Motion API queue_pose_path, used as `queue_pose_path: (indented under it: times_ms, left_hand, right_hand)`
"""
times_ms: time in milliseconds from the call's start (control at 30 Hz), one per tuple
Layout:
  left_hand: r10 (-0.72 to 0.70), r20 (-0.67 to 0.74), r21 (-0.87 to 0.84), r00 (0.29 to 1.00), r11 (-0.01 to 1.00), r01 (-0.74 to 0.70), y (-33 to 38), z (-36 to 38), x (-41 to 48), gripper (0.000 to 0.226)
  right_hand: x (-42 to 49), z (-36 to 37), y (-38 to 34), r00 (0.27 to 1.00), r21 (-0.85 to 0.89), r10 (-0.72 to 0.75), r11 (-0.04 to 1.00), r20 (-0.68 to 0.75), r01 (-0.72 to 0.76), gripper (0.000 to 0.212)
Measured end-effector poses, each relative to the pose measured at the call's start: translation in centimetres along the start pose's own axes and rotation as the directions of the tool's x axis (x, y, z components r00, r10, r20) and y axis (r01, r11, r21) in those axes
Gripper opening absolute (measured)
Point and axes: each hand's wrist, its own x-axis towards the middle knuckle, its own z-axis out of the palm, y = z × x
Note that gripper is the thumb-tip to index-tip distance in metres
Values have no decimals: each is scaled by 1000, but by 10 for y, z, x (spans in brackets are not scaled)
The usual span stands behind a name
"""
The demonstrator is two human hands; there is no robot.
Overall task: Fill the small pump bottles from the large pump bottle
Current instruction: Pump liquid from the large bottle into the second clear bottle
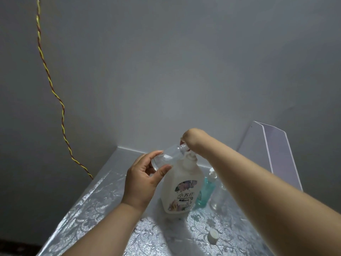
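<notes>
The large white pump bottle [181, 189] with a flowered label stands upright near the middle of the silver table [103, 206]. My left hand [143, 179] holds a small clear bottle [168, 156] by its base, tilted so that its open neck points up and right at the large bottle's pump. My right hand [191, 138] rests on top of that pump head, its fingers hidden behind the wrist. A small teal bottle [205, 193] and a small clear bottle [215, 198] stand just right of the large one, partly hidden by my right forearm.
A white cap [213, 236] lies on the table at the front right. A clear acrylic stand [273, 152] leans at the back right. A twisted red and yellow cord [55, 93] runs down the wall to the table's left edge.
</notes>
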Motion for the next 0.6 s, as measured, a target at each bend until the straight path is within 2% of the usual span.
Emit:
queue_pose_path:
  times_ms: [133, 267, 367, 433, 500, 600]
  left_hand:
    - [-3, -8, 23, 1000, 1000, 3, -1, -1, 0, 36]
    - [7, 9, 22, 1000, 1000, -7, 1, -4, 0, 37]
    - [8, 6, 1, 1000, 1000, -8, 4, -3, -1, 36]
    - [2, 2, 0, 1000, 1000, -2, 3, -2, -1, 36]
    - [9, -3, 7, 1000, 1000, -9, 2, -2, -1, 35]
    - [-5, -25, 4, 1000, 1000, 5, -1, -1, -1, 36]
  right_hand:
    - [5, 5, 3, 998, -122, -33, 992, 53, 39, 43]
    - [-12, -2, 3, 999, 48, -17, 999, -34, 19, 41]
    - [-18, -5, 7, 988, 44, -61, 997, -142, 68, 35]
    - [-14, -4, 6, 992, 29, -59, 998, -115, 63, 34]
    - [-11, -2, 1, 998, 91, -22, 995, -66, 28, 35]
    - [-3, 4, 1, 997, 172, -11, 985, -71, 23, 34]
